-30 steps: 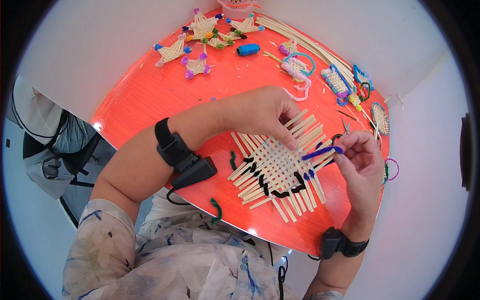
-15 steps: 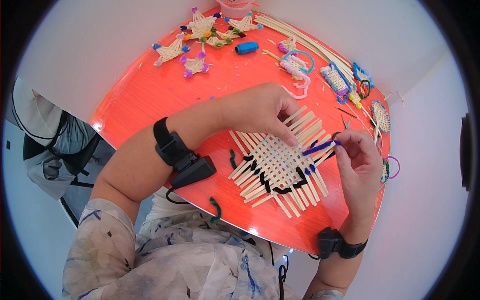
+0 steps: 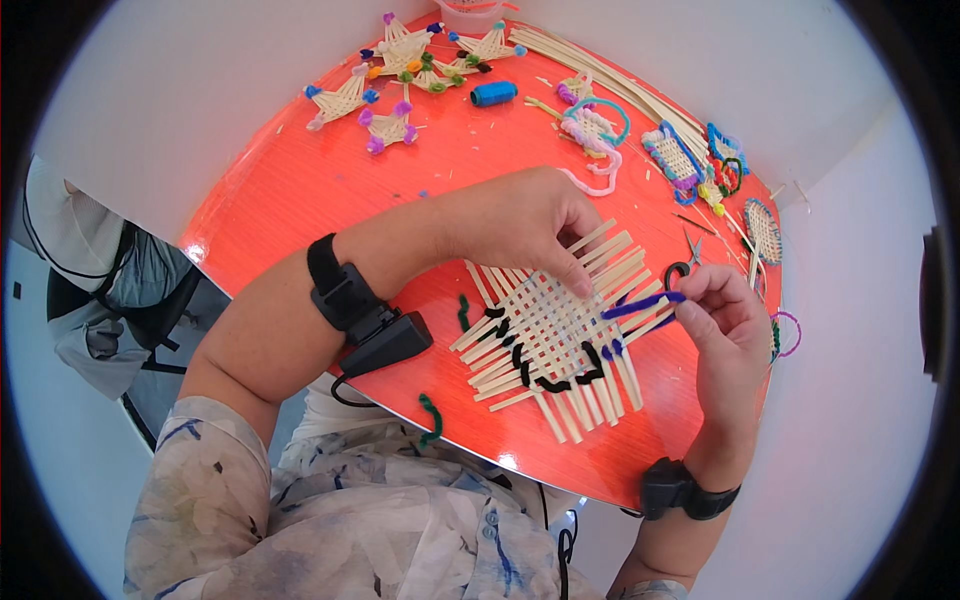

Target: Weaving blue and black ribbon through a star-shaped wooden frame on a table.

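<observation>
A woven mat of pale bamboo strips [image 3: 535, 325] is held over the red table, its loose strip ends sticking out all round. Black fuzzy stems run along part of its near edge, with small blue-purple loops at the right. My left hand [image 3: 545, 225] grips the far edge, thumb on top, other fingers partly hidden behind. Between thumb and fingers, my right hand [image 3: 722, 315] pinches the end of a blue-purple pipe cleaner [image 3: 640, 305], which stretches from the mat's right side. Scissors [image 3: 685, 258] with black handles lie just beyond my right hand.
Woven stars [image 3: 400, 45] with coloured tips lie on the red table [image 3: 300, 215] at the far left, near a blue thread spool [image 3: 493, 94]. Small woven pieces [image 3: 672, 160] and long bamboo strips [image 3: 610, 75] line the far right. A green stem [image 3: 430, 420] rests at the near edge.
The mat has shifted slightly left and turned a little. My right hand has moved slightly right, drawing the blue-purple pipe cleaner out farther, and more of the scissors' handle shows.
</observation>
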A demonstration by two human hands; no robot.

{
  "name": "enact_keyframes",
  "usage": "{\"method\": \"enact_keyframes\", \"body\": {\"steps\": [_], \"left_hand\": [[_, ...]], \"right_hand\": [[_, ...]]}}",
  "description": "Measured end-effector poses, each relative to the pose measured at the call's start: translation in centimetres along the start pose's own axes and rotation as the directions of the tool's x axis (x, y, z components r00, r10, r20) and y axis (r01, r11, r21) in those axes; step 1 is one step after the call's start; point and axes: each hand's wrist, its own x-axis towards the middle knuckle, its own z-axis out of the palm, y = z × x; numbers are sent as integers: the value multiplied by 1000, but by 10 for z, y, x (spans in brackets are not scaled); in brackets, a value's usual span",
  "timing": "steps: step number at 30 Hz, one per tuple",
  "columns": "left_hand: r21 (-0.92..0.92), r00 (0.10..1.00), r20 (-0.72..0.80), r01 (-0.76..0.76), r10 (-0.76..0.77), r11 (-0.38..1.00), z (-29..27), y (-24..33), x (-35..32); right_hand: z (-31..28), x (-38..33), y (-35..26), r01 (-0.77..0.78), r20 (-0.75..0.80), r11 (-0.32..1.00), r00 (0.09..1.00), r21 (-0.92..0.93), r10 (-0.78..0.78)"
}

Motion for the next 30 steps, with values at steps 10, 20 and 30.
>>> {"method": "enact_keyframes", "body": {"steps": [10, 20, 30], "left_hand": [[3, 996, 83, -9, 9, 1000, 1, 5, -1], [101, 1000, 16, -29, 27, 994, -3, 2, -1], [33, 999, 42, -22, 20, 999, 0, 2, 0]], "right_hand": [[-17, 4, 0, -172, 299, 953, 950, 250, 93], [13, -1, -6, 0, 4, 989, 1000, -151, 0], [-7, 0, -3, -92, 107, 995, 990, 39, 87]]}}
